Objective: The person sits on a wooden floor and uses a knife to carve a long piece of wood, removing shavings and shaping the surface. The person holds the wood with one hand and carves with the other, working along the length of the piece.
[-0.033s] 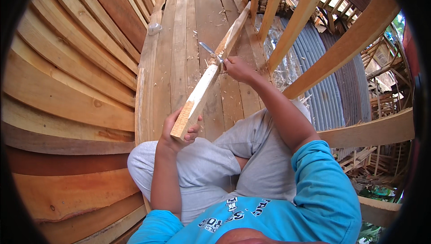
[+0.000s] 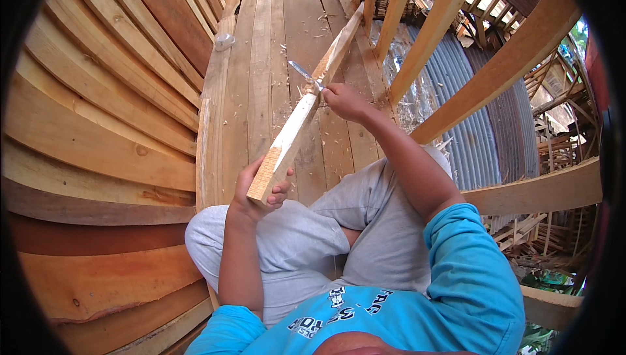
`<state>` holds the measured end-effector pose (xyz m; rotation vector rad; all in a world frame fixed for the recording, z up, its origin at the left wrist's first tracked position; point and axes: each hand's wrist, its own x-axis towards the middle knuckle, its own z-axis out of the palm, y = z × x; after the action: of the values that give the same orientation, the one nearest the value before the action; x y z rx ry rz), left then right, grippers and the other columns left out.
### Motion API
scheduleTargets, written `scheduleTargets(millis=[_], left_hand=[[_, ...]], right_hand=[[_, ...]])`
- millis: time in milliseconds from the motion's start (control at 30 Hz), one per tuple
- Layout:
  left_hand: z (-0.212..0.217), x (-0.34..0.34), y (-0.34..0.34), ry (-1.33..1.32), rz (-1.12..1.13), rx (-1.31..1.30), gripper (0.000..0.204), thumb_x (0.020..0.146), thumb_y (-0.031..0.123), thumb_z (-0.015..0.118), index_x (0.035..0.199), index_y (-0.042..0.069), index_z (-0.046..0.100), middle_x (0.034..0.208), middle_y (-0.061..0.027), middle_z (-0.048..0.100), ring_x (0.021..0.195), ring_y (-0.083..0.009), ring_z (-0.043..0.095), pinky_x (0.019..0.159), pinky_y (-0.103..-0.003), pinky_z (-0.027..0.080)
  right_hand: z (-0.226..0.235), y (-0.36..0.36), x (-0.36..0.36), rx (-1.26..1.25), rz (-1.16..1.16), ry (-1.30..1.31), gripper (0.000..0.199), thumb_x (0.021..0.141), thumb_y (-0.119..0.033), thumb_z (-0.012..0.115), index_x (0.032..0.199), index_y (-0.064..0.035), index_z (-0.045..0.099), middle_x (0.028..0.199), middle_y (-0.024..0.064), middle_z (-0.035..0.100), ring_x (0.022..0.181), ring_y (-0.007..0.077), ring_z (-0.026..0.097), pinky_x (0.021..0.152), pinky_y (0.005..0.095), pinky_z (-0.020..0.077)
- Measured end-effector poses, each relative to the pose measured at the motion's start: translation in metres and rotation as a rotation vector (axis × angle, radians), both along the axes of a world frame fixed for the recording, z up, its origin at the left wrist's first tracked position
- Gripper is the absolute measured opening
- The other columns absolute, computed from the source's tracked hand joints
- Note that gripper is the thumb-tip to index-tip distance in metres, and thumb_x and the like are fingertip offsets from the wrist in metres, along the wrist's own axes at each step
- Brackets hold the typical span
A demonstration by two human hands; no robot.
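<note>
A long wooden stick (image 2: 293, 125) slants up and away from the person's lap, over the plank floor (image 2: 259, 94), and I watch it from far off. Its near end is square and brown, and its middle has a pale cut side. Its far end is by the foot of the wooden railing (image 2: 433, 30); I can't tell if they touch.

The left hand (image 2: 244, 198) holds the near end, thumb on one side and fingers curled round the other. The right hand (image 2: 345, 102) makes a fist, fingers pressed round the handle of a knife (image 2: 300, 70). The shiny blade lies across the stick, and a curl of wood (image 2: 311, 87) sits where they meet.

I see little wood shavings (image 2: 283, 48) dotted on the floor. The person sits with bent legs, in grey trousers (image 2: 287, 237) and a bright blue shirt (image 2: 469, 270). Wooden boards (image 2: 137, 149) line the left side. Past the railing I see a wavy metal sheet (image 2: 479, 149).
</note>
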<state>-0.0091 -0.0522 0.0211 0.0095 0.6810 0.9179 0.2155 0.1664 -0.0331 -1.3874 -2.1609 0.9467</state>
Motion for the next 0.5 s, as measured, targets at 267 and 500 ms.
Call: scheduleTargets(millis=[267, 500], left_hand=[[0.003, 0.003, 0.000, 0.010, 0.027, -0.013, 0.058, 0.103, 0.045, 0.028, 0.109, -0.008, 0.051, 0.059, -0.0077, 0.047, 0.038, -0.0157, 0.045, 0.032, -0.024, 0.038], [0.004, -0.005, 0.000, -0.034, -0.015, 0.006, 0.058, 0.103, 0.045, 0.027, 0.108, -0.008, 0.051, 0.059, -0.0077, 0.046, 0.037, -0.0152, 0.045, 0.031, -0.024, 0.037]], right_hand=[[0.019, -0.006, -0.003, -0.157, 0.029, -0.033, 0.066, 0.097, -0.060, 0.046, 0.104, -0.0001, 0.071, 0.067, 0.0134, 0.061, 0.066, 0.0271, 0.062, 0.064, 0.0426, 0.0479], [0.031, -0.005, -0.006, -0.575, 0.014, 0.116, 0.062, 0.097, -0.063, 0.043, 0.072, -0.0085, 0.061, 0.053, -0.0028, 0.037, 0.040, 0.0098, 0.035, 0.036, 0.0308, 0.0278]])
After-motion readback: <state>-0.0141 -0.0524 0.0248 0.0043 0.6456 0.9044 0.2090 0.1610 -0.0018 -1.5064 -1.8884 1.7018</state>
